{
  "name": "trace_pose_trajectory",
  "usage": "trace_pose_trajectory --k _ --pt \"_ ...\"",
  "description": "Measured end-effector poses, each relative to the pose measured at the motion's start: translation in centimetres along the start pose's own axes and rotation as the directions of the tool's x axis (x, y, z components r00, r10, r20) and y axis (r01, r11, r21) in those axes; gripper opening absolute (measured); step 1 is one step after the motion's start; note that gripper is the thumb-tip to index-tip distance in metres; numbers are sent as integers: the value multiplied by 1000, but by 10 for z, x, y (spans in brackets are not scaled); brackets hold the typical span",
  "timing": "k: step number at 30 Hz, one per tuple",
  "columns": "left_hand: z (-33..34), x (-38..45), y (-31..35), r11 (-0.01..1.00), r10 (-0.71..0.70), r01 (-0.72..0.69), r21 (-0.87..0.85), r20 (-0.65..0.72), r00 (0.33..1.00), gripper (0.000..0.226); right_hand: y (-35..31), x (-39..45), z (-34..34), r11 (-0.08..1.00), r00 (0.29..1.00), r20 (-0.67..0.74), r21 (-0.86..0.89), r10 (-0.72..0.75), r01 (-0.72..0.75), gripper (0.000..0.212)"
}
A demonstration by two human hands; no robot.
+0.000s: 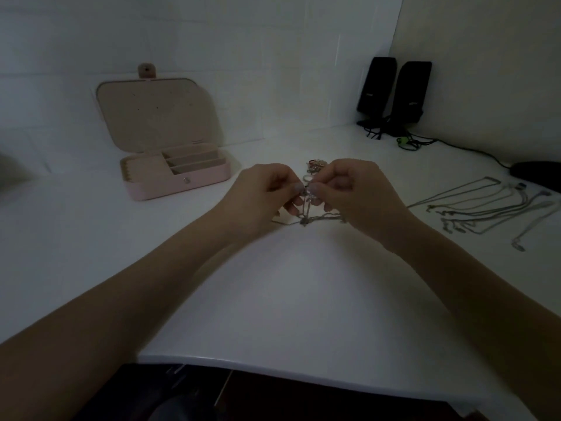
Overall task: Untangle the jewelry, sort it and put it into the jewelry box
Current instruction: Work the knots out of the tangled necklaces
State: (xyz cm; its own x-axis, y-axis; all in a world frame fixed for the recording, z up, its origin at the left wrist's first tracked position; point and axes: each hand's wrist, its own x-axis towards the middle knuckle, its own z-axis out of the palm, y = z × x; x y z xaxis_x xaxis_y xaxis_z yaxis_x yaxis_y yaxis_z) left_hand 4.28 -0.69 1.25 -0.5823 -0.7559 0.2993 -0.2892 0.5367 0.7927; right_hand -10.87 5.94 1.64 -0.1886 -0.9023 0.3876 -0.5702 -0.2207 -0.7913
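Observation:
My left hand (267,189) and my right hand (352,189) meet above the middle of the white table, and both pinch a tangled chain (306,212) between thumb and fingertips. Loops of it hang down to the table under my hands. Just behind my fingers lies a small heap of rings and jewelry (315,167). A pink jewelry box (179,177) stands open at the back left, its lid leaning against the wall, its beige compartments visible. Several untangled necklaces (485,208) lie spread in rows at the right.
Two black speakers (394,95) stand in the back right corner with cables (425,141) trailing over the table. A dark object (537,174) lies at the right edge. The table's front edge (303,372) runs below my forearms.

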Motion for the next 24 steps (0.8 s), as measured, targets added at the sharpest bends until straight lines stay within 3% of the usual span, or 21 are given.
trace_pose_trajectory --k 4,7,12,17,24 --pt "-1 1 4 949 -110 138 -284 114 987 16 1 1 -3 944 985 67 281 159 -171 19" --pt "-1 0 8 903 -154 209 -376 173 973 15 1 1 -3 896 970 124 372 211 -242 22" --pt "-1 -1 11 887 -187 252 -387 199 962 17 -4 2 1 979 995 -19 184 93 -88 21" --pt "-2 1 8 871 -173 204 -448 109 979 12 -5 2 -1 946 983 -23 277 181 -167 17" --pt "-3 -2 13 856 -207 266 -443 178 962 16 -4 3 -3 971 989 -67 206 134 -118 15"
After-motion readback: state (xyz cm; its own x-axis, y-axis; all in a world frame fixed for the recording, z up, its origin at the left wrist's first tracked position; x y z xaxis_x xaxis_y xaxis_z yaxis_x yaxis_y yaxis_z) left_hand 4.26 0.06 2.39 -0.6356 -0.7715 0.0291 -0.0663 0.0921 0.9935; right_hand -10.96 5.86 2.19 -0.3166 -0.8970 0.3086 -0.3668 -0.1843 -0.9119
